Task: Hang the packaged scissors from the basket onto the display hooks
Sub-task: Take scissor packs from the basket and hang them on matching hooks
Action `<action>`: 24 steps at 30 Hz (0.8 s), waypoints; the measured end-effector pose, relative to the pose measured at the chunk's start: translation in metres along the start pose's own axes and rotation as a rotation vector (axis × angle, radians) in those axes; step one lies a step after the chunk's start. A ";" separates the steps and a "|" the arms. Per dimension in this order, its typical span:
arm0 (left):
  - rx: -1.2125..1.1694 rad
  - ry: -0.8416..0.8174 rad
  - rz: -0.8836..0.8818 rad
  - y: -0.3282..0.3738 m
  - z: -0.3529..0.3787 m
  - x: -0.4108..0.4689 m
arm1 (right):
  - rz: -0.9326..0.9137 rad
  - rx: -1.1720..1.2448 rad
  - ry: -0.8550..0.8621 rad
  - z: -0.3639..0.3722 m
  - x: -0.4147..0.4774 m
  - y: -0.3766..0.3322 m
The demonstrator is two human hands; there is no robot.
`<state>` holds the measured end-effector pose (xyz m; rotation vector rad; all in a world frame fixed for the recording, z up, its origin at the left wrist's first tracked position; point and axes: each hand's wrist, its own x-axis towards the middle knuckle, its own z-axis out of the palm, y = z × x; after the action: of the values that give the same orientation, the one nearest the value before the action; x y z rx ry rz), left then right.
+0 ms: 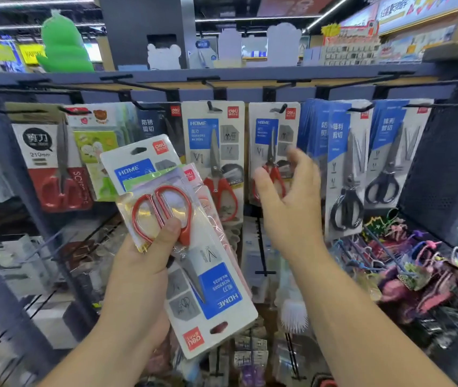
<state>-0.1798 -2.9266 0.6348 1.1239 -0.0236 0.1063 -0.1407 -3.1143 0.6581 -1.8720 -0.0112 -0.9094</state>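
My left hand (147, 255) grips a stack of packaged red-handled scissors (202, 289), thumb pressed on the handles of the top pack, which is turned upside down with its hang hole at the bottom. Another pack (135, 160) fans out behind it. My right hand (289, 196) is raised in front of a hung pack of red-handled scissors (272, 129) on a display hook (276, 108), fingers loosely spread and holding nothing. A similar pack (212, 152) hangs on the hook to its left.
Black-handled scissors packs (347, 174) hang at right, other scissors cards (52, 163) at left. A row of black hooks (214, 82) juts out under the top shelf. A bin of colourful accessories (417, 263) sits low right. No basket is in view.
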 end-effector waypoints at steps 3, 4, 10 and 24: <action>-0.036 0.040 0.015 -0.001 0.003 -0.001 | 0.064 0.099 -0.398 -0.003 -0.046 -0.020; -0.044 0.062 0.027 -0.001 0.004 0.000 | 0.065 0.063 -0.514 -0.002 -0.058 -0.021; -0.101 0.095 -0.022 -0.007 0.007 -0.003 | 0.126 0.082 -0.486 0.008 -0.089 -0.007; -0.207 -0.088 -0.036 -0.014 0.006 -0.016 | 0.368 0.419 -0.109 0.018 -0.098 -0.005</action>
<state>-0.1946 -2.9388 0.6237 0.9209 -0.0906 0.0217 -0.2020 -3.0609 0.6001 -1.4651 0.0695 -0.5031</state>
